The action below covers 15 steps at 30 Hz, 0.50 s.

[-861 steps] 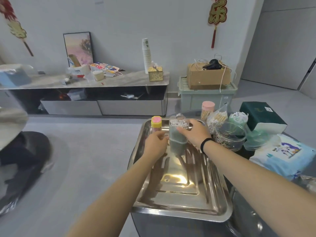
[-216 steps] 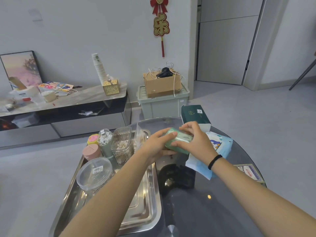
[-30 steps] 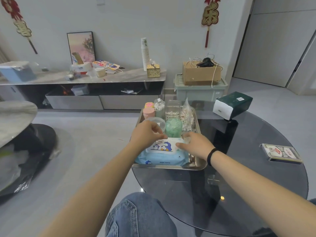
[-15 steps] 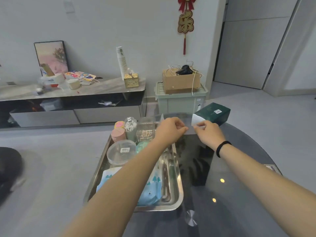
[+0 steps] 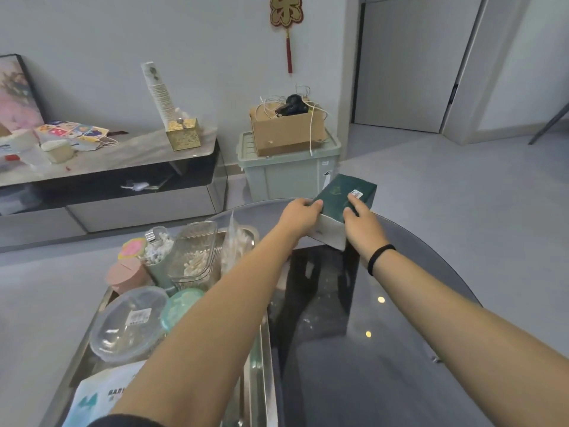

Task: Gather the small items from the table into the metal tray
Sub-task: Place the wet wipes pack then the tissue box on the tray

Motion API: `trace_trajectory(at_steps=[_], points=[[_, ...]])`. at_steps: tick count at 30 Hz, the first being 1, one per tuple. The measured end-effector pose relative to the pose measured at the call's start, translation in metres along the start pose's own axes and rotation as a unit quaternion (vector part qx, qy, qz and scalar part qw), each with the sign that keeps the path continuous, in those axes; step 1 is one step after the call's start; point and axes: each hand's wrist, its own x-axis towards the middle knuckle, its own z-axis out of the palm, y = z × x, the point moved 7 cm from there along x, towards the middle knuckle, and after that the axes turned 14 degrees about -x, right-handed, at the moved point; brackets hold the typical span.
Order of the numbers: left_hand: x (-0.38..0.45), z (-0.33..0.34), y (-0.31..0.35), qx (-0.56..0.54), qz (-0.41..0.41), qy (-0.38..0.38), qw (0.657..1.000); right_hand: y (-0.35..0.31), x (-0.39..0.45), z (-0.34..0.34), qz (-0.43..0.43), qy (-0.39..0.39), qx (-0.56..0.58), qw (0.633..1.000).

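A dark green tissue pack (image 5: 341,195) with a white end sits at the far edge of the round glass table (image 5: 385,349). My left hand (image 5: 300,215) grips its left side and my right hand (image 5: 358,221) grips its right side, fingers over the top. The metal tray (image 5: 260,362) lies at the lower left. It holds a clear lidded tub (image 5: 129,323), a round green case (image 5: 180,306), a pink jar (image 5: 124,274), cotton-swab containers (image 5: 195,257) and a blue wipes pack (image 5: 98,396). My left forearm hides part of the tray.
Behind the table stand a pale green storage bin (image 5: 289,174) with a cardboard box (image 5: 288,129) on top, and a low TV console (image 5: 107,177) with clutter. A closed door (image 5: 406,60) is at the right. Grey floor surrounds the table.
Both hands have reached further out and closed on the green tissue pack; half a second ago they were just short of it. The view has shifted closer and to the right.
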Motion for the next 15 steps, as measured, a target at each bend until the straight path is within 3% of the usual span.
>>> trace_trajectory(at_steps=[7,11,15], points=[[-0.051,-0.038,0.033,-0.040,0.039,0.031,0.998,-0.027,-0.053,-0.020,-0.031,-0.025,0.114,0.993],[-0.114,-0.083,0.047,-0.109,0.013,0.007,0.994,-0.066,-0.107,-0.023,-0.073,-0.048,0.133,0.987],[-0.175,-0.136,0.036,-0.124,0.003,0.035,0.992,-0.101,-0.166,-0.001,-0.124,-0.122,0.137,0.975]])
